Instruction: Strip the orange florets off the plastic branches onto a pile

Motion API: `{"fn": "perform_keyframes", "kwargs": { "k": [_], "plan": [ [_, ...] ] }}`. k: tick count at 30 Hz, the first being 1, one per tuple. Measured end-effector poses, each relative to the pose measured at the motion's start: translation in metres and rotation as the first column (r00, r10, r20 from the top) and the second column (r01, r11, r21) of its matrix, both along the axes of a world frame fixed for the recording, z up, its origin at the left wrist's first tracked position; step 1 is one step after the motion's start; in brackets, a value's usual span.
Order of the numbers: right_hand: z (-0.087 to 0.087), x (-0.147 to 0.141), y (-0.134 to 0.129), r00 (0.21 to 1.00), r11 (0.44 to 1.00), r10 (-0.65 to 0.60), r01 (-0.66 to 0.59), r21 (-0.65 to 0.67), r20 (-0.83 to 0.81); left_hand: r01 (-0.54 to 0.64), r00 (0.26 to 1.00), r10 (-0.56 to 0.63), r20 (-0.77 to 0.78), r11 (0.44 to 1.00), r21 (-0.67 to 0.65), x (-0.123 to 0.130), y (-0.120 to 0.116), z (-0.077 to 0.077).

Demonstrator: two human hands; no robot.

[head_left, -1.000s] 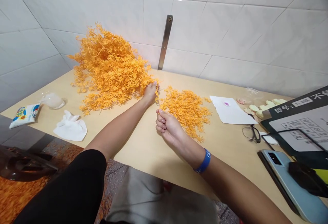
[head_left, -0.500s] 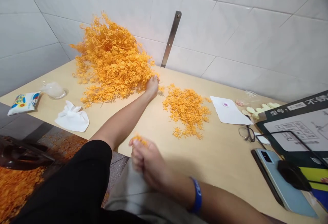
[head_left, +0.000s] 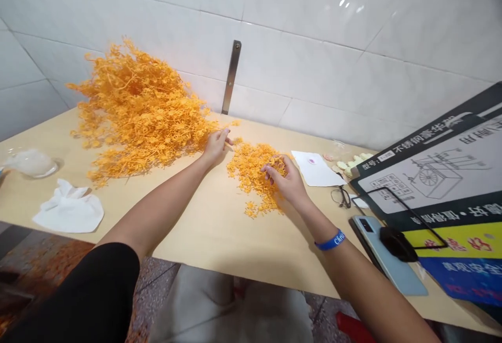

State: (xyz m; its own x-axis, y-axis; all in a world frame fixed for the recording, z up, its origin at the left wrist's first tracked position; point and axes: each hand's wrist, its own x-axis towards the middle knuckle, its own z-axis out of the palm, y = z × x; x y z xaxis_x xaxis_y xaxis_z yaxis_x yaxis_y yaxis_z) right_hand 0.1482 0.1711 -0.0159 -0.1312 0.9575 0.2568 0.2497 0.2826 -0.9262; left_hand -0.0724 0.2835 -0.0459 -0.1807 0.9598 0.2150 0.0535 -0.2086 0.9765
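A large bushy heap of orange artificial sprigs (head_left: 145, 107) stands on the left of the table against the wall. At its right edge my left hand (head_left: 215, 148) is closed in a pinch on a thin orange stem. To the right lies a smaller, flatter pile of short orange pieces (head_left: 247, 165). My right hand (head_left: 289, 180), with a blue wristband (head_left: 330, 240), is over the right side of this pile. Its fingers are curled, with orange bits between thumb and fingers; which bits are held and which lie behind is hard to separate.
A crumpled white tissue (head_left: 70, 208) and a clear plastic cup (head_left: 33, 163) are on the left. To the right are a white paper sheet (head_left: 319, 170), glasses (head_left: 340, 196), a light-blue phone (head_left: 396, 259) and a printed box (head_left: 435, 181). A metal bracket (head_left: 232, 76) is on the wall.
My right hand has moved from the table's front edge, carrying an orange piece, forward to the small pile. My left hand stays by the big heap. The camera view has swung right.
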Motion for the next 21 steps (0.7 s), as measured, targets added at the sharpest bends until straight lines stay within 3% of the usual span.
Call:
{"fn": "perform_keyframes", "kwargs": {
  "k": [2,5,8,11,13,16,18,21],
  "plan": [
    [-0.009,0.012,0.010,0.990,0.986,-0.124,0.116,0.117,0.068,-0.017,0.986,0.024,-0.166,0.999,0.041,0.001,-0.006,-0.001],
    [-0.024,0.023,0.018,0.945,0.934,-0.304,0.271,0.232,0.118,-0.005,0.867,0.077,-0.492,0.989,0.147,0.007,-0.020,0.001],
    [-0.031,0.027,0.017,0.902,0.905,-0.357,0.270,0.330,0.242,0.250,0.766,-0.042,-0.641,0.939,0.236,0.023,-0.036,0.007],
    [-0.031,0.029,0.013,0.884,0.889,-0.346,0.202,0.411,0.314,0.548,0.670,-0.220,-0.709,0.792,0.271,0.042,-0.049,0.010],
    [-0.029,0.028,0.009,0.879,0.888,-0.319,0.147,0.436,0.353,0.655,0.626,-0.305,-0.718,0.705,0.272,0.053,-0.056,0.011],
    [-0.026,0.023,0.002,0.885,0.893,-0.234,0.030,0.450,0.404,0.718,0.639,-0.443,-0.628,0.636,0.281,0.062,-0.063,0.012],
    [-0.026,0.019,-0.002,0.897,0.897,-0.186,-0.012,0.443,0.402,0.722,0.672,-0.547,-0.499,0.632,0.281,0.066,-0.067,0.013],
    [-0.024,0.014,-0.005,0.939,0.908,-0.120,-0.028,0.418,0.323,0.694,0.720,-0.647,-0.252,0.681,0.234,0.071,-0.070,0.015]
  ]
}}
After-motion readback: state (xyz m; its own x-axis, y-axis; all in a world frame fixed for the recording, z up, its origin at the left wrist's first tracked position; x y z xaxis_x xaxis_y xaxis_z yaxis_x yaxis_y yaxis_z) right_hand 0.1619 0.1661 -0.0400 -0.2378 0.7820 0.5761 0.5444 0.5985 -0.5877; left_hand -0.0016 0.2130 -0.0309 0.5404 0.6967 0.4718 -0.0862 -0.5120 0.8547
